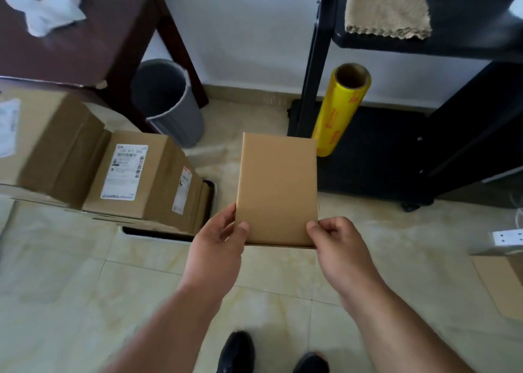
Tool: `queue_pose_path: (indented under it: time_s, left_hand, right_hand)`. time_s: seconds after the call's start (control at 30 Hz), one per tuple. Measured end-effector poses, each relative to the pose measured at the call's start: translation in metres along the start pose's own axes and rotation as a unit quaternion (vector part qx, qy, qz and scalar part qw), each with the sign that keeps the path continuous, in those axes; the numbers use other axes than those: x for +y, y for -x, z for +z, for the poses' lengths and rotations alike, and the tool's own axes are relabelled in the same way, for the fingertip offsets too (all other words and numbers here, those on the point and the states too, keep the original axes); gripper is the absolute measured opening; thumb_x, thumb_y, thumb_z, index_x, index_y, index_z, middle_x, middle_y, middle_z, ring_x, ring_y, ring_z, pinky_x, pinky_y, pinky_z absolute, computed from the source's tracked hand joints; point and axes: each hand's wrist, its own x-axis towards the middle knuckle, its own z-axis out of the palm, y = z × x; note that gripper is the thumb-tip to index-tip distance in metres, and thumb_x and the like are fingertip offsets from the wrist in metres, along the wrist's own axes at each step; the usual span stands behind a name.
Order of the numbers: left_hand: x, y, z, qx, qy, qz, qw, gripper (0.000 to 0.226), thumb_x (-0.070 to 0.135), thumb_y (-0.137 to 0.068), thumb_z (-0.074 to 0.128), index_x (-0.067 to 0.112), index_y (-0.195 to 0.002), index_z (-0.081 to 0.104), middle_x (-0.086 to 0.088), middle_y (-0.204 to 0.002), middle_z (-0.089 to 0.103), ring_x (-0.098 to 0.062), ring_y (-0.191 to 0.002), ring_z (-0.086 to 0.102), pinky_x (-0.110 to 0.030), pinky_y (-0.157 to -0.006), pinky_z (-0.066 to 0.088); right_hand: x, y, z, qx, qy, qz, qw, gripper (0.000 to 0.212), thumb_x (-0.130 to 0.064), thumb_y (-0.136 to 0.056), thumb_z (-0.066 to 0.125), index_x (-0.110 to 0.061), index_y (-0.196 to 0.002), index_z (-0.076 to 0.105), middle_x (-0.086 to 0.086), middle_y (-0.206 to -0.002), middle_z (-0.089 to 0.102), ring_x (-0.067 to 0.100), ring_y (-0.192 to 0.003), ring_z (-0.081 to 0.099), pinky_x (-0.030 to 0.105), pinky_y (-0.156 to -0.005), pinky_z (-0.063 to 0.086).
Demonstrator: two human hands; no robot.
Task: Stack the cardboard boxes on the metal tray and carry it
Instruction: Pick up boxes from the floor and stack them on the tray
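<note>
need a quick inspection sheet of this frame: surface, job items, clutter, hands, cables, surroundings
Surface: pale tiled floor, no marks made out.
Job items: plain cardboard box held in the air; labelled box and larger box already sit on the metal tray at left.
Clutter: yellow film roll standing on the black cart; tan cloth on the cart's upper shelf; grey bin; white rag on the brown table.
Hands: left hand and right hand each grip a near corner of the plain box.
Cables: white power strip at right edge; cord unclear.
Surroundings: white wall.
</note>
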Motion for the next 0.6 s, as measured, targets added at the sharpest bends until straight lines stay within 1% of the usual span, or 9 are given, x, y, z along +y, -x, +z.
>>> queue_pose_path:
  time_s: [0.07, 0.13, 0.17, 0.23, 0.27, 0.3, 0.43, 0.53, 0.6]
  left_hand:
    - [0.009, 0.004, -0.013, 0.011, 0.008, 0.005, 1.000, 0.037, 0.023, -0.102, 0.065, 0.049, -0.127, 0.066, 0.026, -0.102, 0.077, 0.007, -0.095, 0.071, -0.039, -0.103, 0.055]
    - [0.015, 0.006, -0.029, 0.026, 0.017, 0.015, 0.999, 0.035, 0.023, -0.101, 0.066, 0.053, -0.119, 0.064, 0.029, -0.100, 0.076, 0.008, -0.094, 0.071, -0.039, -0.103, 0.055]
    - [0.017, 0.006, -0.038, 0.033, 0.020, 0.021, 0.999, 0.035, 0.023, -0.100, 0.067, 0.051, -0.121, 0.064, 0.028, -0.101, 0.077, 0.006, -0.097, 0.071, -0.040, -0.103, 0.055]
    - [0.020, 0.004, -0.055, 0.045, 0.019, 0.037, 0.998, 0.038, 0.026, -0.100, 0.067, 0.045, -0.132, 0.065, 0.021, -0.107, 0.078, -0.001, -0.105, 0.072, -0.043, -0.105, 0.054]
    - [0.020, 0.001, -0.064, 0.046, 0.017, 0.046, 0.998, 0.040, 0.026, -0.101, 0.066, 0.043, -0.136, 0.063, 0.018, -0.111, 0.078, -0.004, -0.108, 0.072, -0.043, -0.106, 0.054]
    - [0.019, -0.003, -0.074, 0.045, 0.016, 0.052, 0.998, 0.040, 0.027, -0.101, 0.065, 0.042, -0.138, 0.062, 0.018, -0.114, 0.077, -0.005, -0.109, 0.071, -0.044, -0.106, 0.053]
    - [0.016, -0.014, -0.117, 0.074, 0.032, 0.063, 0.995, 0.033, 0.029, -0.102, 0.063, 0.033, -0.135, 0.061, 0.020, -0.113, 0.076, -0.005, -0.103, 0.072, -0.046, -0.102, 0.056]
    - [0.017, -0.022, -0.144, 0.099, 0.038, 0.066, 0.992, 0.021, 0.029, -0.102, 0.063, 0.033, -0.123, 0.065, 0.016, -0.106, 0.077, -0.009, -0.102, 0.073, -0.046, -0.100, 0.058]
    - [0.019, -0.028, -0.164, 0.107, 0.050, 0.070, 0.991, 0.018, 0.028, -0.103, 0.062, 0.034, -0.120, 0.065, 0.018, -0.104, 0.077, -0.009, -0.103, 0.072, -0.045, -0.100, 0.058]
  right_hand:
    - [-0.013, 0.004, 0.005, -0.004, 0.009, -0.016, 1.000, 0.017, -0.043, -0.097, 0.065, -0.027, -0.104, 0.063, -0.006, -0.103, 0.069, 0.012, -0.094, 0.065, 0.030, -0.075, 0.050]
    - [-0.025, 0.007, 0.016, -0.018, 0.005, -0.033, 0.999, 0.027, -0.043, -0.097, 0.065, -0.029, -0.120, 0.065, -0.010, -0.112, 0.071, 0.011, -0.104, 0.067, 0.035, -0.091, 0.055]
    - [-0.031, 0.009, 0.023, -0.029, 0.003, -0.041, 0.999, 0.035, -0.043, -0.097, 0.064, -0.029, -0.130, 0.063, -0.012, -0.118, 0.071, 0.010, -0.108, 0.067, 0.035, -0.095, 0.055]
    - [-0.042, 0.013, 0.037, -0.056, 0.006, -0.065, 0.996, 0.040, -0.042, -0.099, 0.061, -0.030, -0.137, 0.062, -0.014, -0.122, 0.071, 0.004, -0.107, 0.067, 0.019, -0.085, 0.055]
    - [-0.047, 0.014, 0.045, -0.063, 0.007, -0.079, 0.995, 0.036, -0.040, -0.100, 0.060, -0.030, -0.134, 0.065, -0.016, -0.118, 0.073, 0.002, -0.103, 0.068, 0.011, -0.075, 0.052]
    - [-0.051, 0.017, 0.053, -0.068, 0.006, -0.086, 0.994, 0.030, -0.037, -0.101, 0.060, -0.030, -0.129, 0.068, -0.016, -0.113, 0.074, 0.002, -0.101, 0.069, 0.009, -0.070, 0.051]
    - [-0.067, 0.028, 0.094, -0.086, 0.005, -0.096, 0.992, 0.018, -0.036, -0.101, 0.060, -0.036, -0.111, 0.074, -0.018, -0.105, 0.077, 0.004, -0.102, 0.070, 0.027, -0.088, 0.056]
    - [-0.078, 0.032, 0.120, -0.103, 0.003, -0.106, 0.989, 0.014, -0.037, -0.101, 0.060, -0.040, -0.099, 0.074, -0.021, -0.100, 0.077, 0.004, -0.097, 0.071, 0.026, -0.085, 0.056]
    - [-0.088, 0.035, 0.142, -0.105, 0.002, -0.114, 0.988, 0.016, -0.037, -0.100, 0.060, -0.040, -0.101, 0.075, -0.023, -0.102, 0.077, 0.001, -0.100, 0.070, 0.029, -0.092, 0.056]
